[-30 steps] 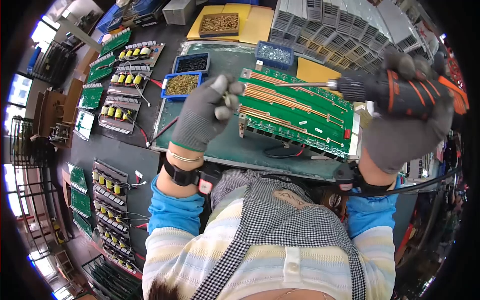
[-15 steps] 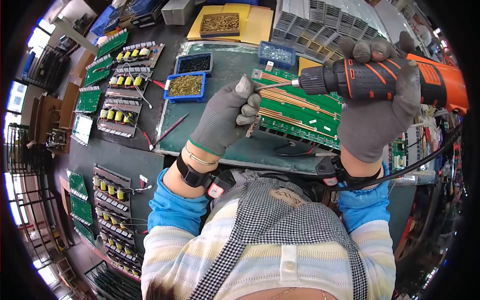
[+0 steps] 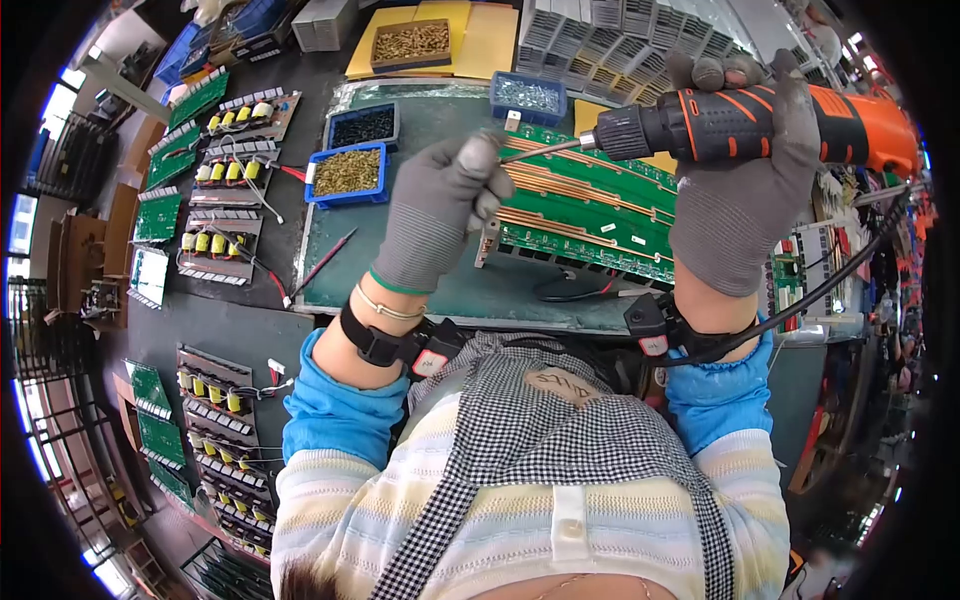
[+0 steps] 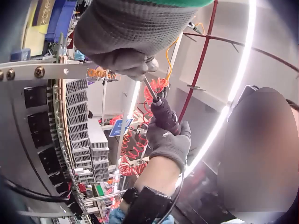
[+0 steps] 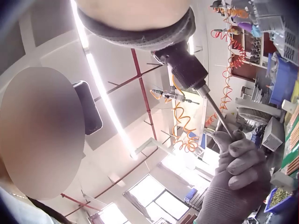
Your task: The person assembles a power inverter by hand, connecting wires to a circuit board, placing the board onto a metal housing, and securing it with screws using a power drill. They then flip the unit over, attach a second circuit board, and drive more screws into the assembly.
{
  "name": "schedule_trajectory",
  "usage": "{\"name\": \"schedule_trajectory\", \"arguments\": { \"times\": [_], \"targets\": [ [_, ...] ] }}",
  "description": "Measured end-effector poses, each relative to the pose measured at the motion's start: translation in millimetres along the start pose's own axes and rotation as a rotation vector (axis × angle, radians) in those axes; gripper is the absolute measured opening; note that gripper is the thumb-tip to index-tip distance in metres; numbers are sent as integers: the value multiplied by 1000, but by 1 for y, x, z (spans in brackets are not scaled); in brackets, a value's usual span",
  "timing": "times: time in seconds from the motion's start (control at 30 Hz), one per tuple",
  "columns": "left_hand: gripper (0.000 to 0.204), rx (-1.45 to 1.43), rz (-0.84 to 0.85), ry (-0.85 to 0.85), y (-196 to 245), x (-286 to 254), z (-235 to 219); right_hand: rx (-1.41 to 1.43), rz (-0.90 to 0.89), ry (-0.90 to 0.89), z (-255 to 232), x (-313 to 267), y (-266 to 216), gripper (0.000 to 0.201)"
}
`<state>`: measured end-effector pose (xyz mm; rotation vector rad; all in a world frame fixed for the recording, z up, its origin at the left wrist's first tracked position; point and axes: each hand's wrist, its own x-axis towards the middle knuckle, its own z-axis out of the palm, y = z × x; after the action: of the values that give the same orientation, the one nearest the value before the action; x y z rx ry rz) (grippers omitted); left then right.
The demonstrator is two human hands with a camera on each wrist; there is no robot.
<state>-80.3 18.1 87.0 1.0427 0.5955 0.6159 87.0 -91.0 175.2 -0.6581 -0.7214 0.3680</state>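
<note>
My gloved right hand [image 3: 735, 225] grips an orange-and-black power screwdriver [image 3: 745, 122], held level with its long bit [image 3: 545, 151] pointing left. At the bit's end my gloved left hand [image 3: 430, 215] pinches with thumb and curled fingers; the tip is hidden inside them. The right wrist view shows the left fingers [image 5: 240, 161] wrapped about the end of the bit [image 5: 218, 112]. Both hands overlap a green circuit board [image 3: 590, 215] with copper bars in the head view. The left wrist view shows the board's metal bracket with screws [image 4: 39, 72] beside the left hand.
Blue trays of brass-coloured screws [image 3: 347, 172], black parts [image 3: 363, 126] and silvery parts [image 3: 528, 97] stand behind the board. A pencil-like red stick [image 3: 322, 265] lies left. Finned metal blocks [image 3: 640, 50] are stacked at the back; wired boards [image 3: 225, 172] line the left side.
The left hand was apart from the bit; its fingers then came to the bit's tip and stay there. The screwdriver moved left towards that hand. The head view has shifted slightly.
</note>
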Motion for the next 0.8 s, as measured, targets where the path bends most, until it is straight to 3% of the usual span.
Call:
{"name": "schedule_trajectory", "arguments": {
  "times": [0.07,0.1,0.2,0.23,0.33,0.37,0.47,0.57,0.67,0.8],
  "targets": [
    [54,64,113,102,0,3,-10,-44,-7,-89,-8,-3,-5,28],
    [42,36,119,126,-4,7,-26,-64,-11,-135,-11,-5,-8,28],
    [43,150,81,52,-8,1,-49,-227,-27,-196,-19,-18,-11,29],
    [49,355,73,57,-11,-4,-45,-271,-31,-218,-21,-22,-11,33],
    [58,887,509,-71,-24,-15,-37,-263,-55,-273,-25,-28,-10,54],
    [61,926,560,-74,-22,-17,-32,-199,-64,-282,-25,-29,-9,66],
    [50,1037,612,-177,-25,-14,-31,-211,-71,-331,-26,-31,-13,69],
    [41,1054,615,-186,-31,-12,-27,-229,-50,-312,-22,-36,-12,69],
    [36,1061,665,-156,-33,-11,-25,-432,-44,-297,-23,-40,-14,69],
    [32,1140,738,-127,-36,-10,-24,-494,43,-506,-21,-31,-15,69]
  ]
}}
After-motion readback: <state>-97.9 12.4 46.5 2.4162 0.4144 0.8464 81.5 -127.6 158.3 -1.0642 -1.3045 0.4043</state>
